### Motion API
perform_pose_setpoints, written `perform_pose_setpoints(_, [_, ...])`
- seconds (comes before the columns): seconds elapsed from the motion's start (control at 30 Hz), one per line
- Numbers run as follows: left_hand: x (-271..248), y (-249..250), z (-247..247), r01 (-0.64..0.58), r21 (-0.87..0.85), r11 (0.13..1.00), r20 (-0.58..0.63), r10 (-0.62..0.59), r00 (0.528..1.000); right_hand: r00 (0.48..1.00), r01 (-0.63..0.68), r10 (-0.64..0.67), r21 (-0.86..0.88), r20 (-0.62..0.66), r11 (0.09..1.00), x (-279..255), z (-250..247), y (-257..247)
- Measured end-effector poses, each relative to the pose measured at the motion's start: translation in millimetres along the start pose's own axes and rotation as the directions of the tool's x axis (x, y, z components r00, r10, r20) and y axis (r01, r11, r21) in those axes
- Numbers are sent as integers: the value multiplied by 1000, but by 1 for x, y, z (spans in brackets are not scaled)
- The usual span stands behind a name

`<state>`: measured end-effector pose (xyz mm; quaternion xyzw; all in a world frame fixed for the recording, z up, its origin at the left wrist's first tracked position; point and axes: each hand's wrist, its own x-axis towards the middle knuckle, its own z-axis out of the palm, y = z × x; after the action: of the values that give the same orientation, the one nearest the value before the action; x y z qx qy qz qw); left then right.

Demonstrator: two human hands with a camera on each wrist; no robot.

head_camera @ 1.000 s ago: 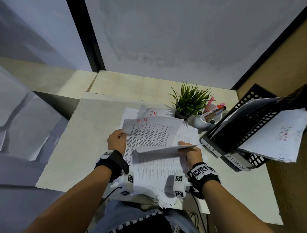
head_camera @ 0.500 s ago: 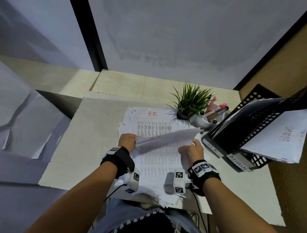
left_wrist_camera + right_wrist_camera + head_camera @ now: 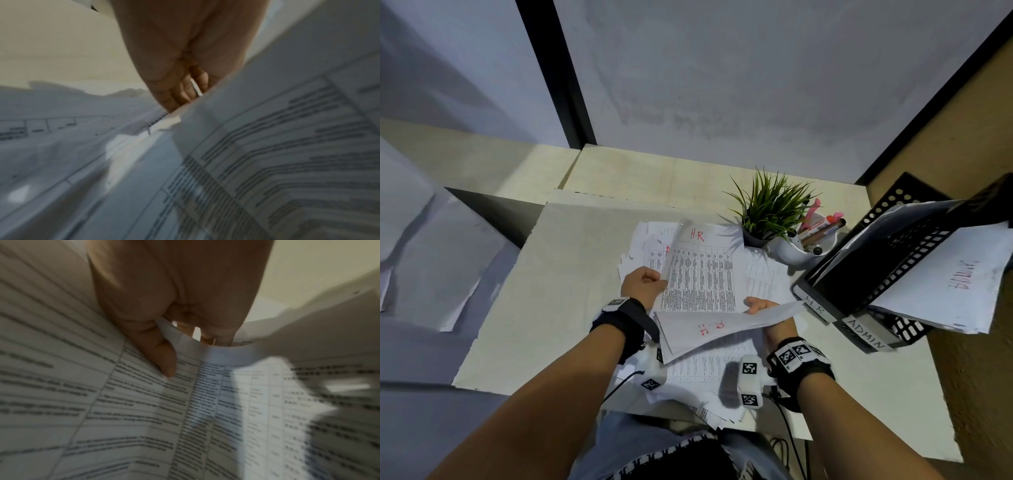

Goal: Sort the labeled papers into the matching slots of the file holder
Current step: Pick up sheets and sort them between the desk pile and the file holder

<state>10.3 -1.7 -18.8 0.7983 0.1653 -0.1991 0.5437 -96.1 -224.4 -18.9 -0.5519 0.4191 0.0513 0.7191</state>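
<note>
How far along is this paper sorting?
Partly done. Sheets already sit in the black file holder, one marked ADMIN sticking out of it. In hand: the right hand holds a sheet marked H.R, and the left hand lifts another H.R sheet off the pile. Left to do: a messy pile of papers on the desk; how many cannot be told.

Dim light; blurred wrist views
</note>
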Motion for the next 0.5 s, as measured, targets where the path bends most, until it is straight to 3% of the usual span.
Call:
perform_pose_setpoints(0.07, [-1, 0, -3, -90, 29, 995, -50, 92, 995, 999, -5, 5, -6, -37, 1000, 4, -1, 1])
perform_pose_setpoints(0.17, [-4, 1, -10, -175, 75, 982, -70, 180, 981, 983, -125, 114, -74, -144, 989, 17, -2, 0])
perform_pose_setpoints(0.23, [-1, -3, -15, -168, -34, 985, -49, 167, 985, 981, -131, 112, -111, -158, 985, 17, -3, -5])
perform_pose_setpoints(0.3, [-2, -4, -19, -130, -111, 985, 12, 132, 991, 987, -72, 43, -192, -152, 979, 15, -3, -10])
perform_pose_setpoints(0.37, [-11, 1, -22, -116, -58, 992, 136, 123, 983, 983, -68, 31, -203, -180, 977, 14, 1, -20])
perform_pose_setpoints(0.43, [-18, 6, -23, -135, -35, 990, 223, 139, 965, 975, -102, 63, -176, -214, 979, 13, 5, -24])
perform_pose_setpoints(0.5, [-22, 9, -19, -123, -54, 991, 250, 133, 959, 987, -29, 10, -115, -162, 993, 16, 4, -18])
